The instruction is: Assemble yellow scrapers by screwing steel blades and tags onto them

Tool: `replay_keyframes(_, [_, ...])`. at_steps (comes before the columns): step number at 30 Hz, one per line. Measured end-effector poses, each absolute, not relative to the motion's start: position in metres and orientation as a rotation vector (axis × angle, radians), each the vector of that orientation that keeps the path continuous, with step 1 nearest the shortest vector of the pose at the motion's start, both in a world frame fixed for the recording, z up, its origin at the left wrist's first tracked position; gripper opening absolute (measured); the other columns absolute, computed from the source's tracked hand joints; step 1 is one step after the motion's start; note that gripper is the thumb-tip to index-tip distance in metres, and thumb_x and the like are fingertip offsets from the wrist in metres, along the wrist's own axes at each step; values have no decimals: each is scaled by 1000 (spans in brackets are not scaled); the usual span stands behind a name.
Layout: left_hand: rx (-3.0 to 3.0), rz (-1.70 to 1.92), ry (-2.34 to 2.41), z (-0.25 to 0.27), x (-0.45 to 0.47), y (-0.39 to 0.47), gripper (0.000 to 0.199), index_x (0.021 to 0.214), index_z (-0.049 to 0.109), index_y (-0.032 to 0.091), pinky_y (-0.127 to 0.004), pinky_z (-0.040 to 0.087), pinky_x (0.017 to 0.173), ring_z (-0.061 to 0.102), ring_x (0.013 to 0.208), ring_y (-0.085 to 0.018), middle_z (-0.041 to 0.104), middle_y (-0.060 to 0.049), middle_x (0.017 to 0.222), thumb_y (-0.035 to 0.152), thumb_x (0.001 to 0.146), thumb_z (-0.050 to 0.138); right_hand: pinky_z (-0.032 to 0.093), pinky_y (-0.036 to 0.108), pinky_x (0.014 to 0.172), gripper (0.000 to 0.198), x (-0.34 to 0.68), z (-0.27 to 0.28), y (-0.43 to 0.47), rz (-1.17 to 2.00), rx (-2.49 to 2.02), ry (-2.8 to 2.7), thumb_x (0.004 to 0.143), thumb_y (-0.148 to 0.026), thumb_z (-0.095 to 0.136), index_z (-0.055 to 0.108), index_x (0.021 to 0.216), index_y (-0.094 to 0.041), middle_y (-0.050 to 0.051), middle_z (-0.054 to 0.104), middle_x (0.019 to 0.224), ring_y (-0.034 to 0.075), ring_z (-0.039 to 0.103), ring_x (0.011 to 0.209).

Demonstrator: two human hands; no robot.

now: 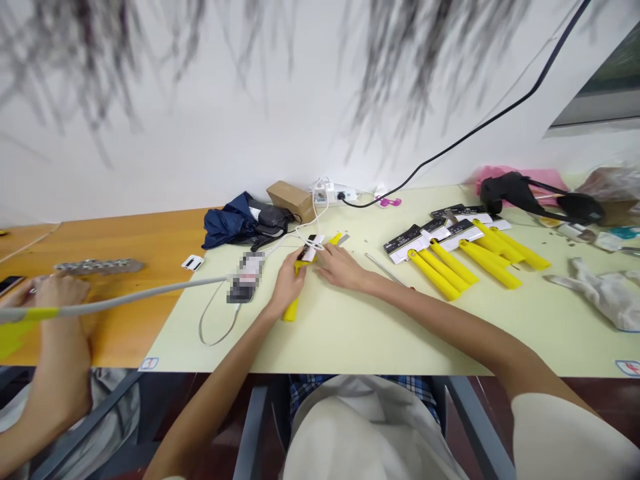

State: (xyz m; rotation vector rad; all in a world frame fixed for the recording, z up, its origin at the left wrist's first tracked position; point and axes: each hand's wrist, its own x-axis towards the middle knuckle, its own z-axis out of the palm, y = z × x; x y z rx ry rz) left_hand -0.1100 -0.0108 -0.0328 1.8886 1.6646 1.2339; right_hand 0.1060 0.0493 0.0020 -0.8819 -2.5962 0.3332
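My left hand (287, 283) is closed round a yellow-handled tool (291, 311) with a black-and-white card (311, 248) at its far end. The lower end of the handle sticks out below my palm. My right hand (341, 267) is at the card's right side, fingers bent together; what they pinch is hidden. Just beyond those fingers a yellow piece (335, 238) shows beside a flat grey strip (343, 240). To the right lie several more yellow-handled tools (453, 263) with similar cards. A thin metal rod (383, 265) with a red end lies by my right forearm.
A power strip (336, 194), brown box (291, 199) and dark blue cloth bundle (230, 221) stand along the wall. A phone (246, 277) with a cable is at left. White gloves (603, 293) lie right. A grey cable crosses toward a co-worker's hands (55, 293) at left.
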Motion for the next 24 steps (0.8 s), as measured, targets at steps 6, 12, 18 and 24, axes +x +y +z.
replay_keyframes(6, [1686, 1304, 1539, -34, -75, -60, 54, 160, 58, 31, -56, 31, 139, 44, 164, -31, 52, -12, 168, 29, 105, 63, 56, 51, 110, 51, 113, -12, 38, 407, -767, -2541, 108, -35, 72, 57, 152, -14, 21, 68, 141, 35, 67, 128])
replay_keyframes(12, [1689, 1228, 1461, -28, -36, -76, 58, 164, 50, 33, -59, 29, 139, 37, 167, -32, 45, -13, 173, 35, 108, 64, 60, 47, 98, 25, 157, -25, 28, 484, -773, -2341, 105, -16, 67, 70, 129, -20, 15, 76, 129, 31, 74, 113])
replay_keyframes(18, [1846, 1135, 1398, -11, -38, -29, 56, 150, 60, 26, -58, 40, 132, 54, 153, -34, 61, -16, 157, 46, 101, 77, 60, 53, 99, 30, 185, -22, 34, 424, -662, -2271, 106, -23, 67, 71, 136, -19, 17, 79, 128, 34, 74, 117])
replay_keyframes(24, [1968, 1194, 1298, -1, -54, -16, 55, 151, 61, 27, -58, 42, 132, 53, 157, -33, 55, -17, 165, 42, 101, 79, 61, 54, 108, 44, 195, -13, 34, 446, -575, -2235, 112, -25, 64, 62, 155, -22, 17, 77, 136, 31, 72, 127])
